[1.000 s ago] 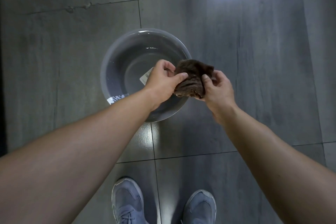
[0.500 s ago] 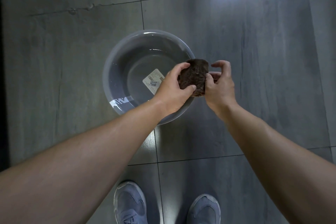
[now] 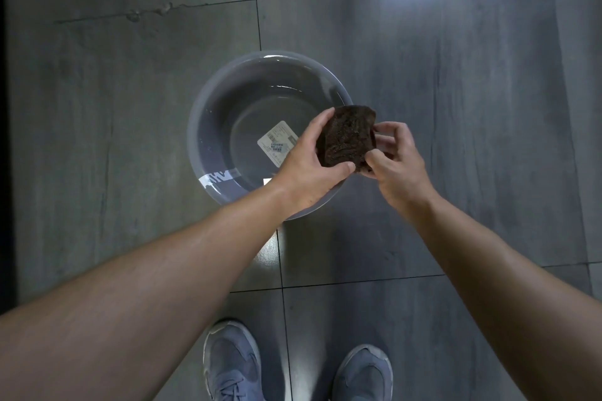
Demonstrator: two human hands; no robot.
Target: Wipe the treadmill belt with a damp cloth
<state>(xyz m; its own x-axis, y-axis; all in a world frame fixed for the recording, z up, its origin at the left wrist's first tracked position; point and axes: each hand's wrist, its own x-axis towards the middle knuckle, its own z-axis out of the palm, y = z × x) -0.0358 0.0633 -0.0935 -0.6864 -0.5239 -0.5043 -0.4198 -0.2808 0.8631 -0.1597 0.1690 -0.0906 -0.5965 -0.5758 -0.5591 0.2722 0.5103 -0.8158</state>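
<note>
A dark brown cloth (image 3: 347,137), folded into a small thick pad, is held above the right rim of a grey plastic basin (image 3: 208,127) that stands on the floor with water in it. My left hand (image 3: 309,166) grips the cloth from the left, thumb under its lower edge and fingers along its upper left side. My right hand (image 3: 395,159) pinches the cloth's right edge with thumb and curled fingers. The treadmill is not in view.
The floor is grey tile (image 3: 456,75) with dark grout lines. A white label (image 3: 277,143) lies on the basin's bottom. My two grey shoes (image 3: 233,365) stand at the lower edge. A dark strip (image 3: 3,140) runs down the left border.
The cloth went from a loose crumpled bunch to a compact folded pad. My left hand shifted to hold it from the side and my right fingers moved to its right edge.
</note>
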